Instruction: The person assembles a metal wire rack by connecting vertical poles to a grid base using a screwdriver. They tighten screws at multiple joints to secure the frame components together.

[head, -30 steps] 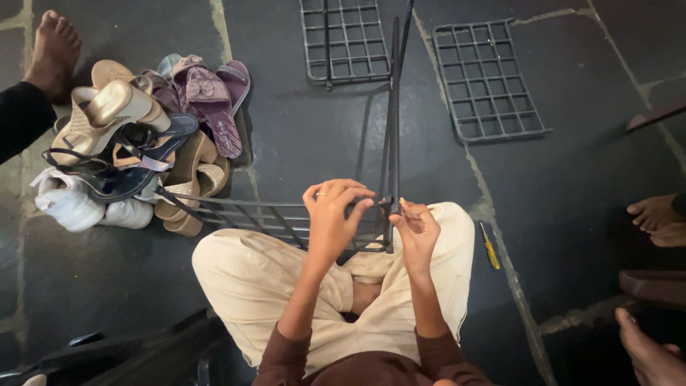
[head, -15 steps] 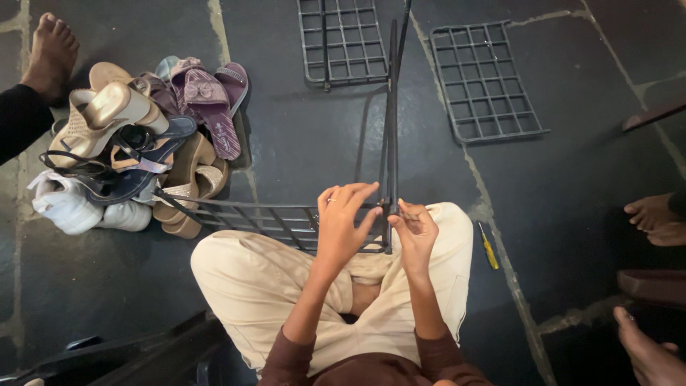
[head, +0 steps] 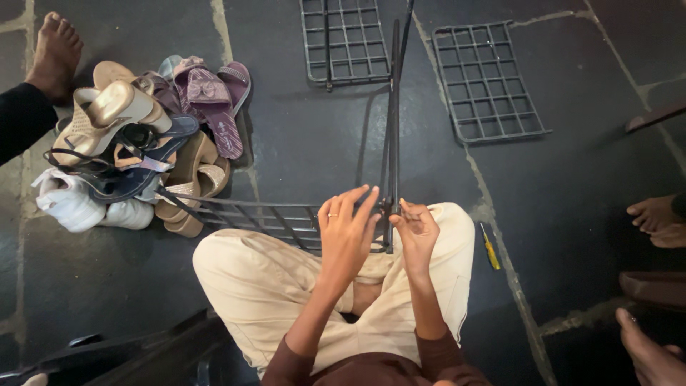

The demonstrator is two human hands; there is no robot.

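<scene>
I sit cross-legged on a dark stone floor with a black metal rack frame [head: 392, 114] standing upright in front of my knees. My left hand [head: 348, 230] is beside the frame's lower end, fingers spread and lifted, touching or nearly touching it. My right hand [head: 414, 227] pinches something small against the frame at the same joint; what it pinches is too small to tell. A wire shelf panel [head: 250, 217] lies flat across my left knee, joined to the frame near my hands.
Two loose wire grid panels [head: 346, 39] [head: 485, 82] lie on the floor ahead. A pile of sandals and shoes [head: 136, 143] sits at left. A yellow-handled screwdriver [head: 489, 248] lies by my right knee. Other people's bare feet [head: 53, 50] [head: 656, 218] are around.
My left hand has opened and shifted slightly right along the frame joint. My right hand stays pinched at the same spot.
</scene>
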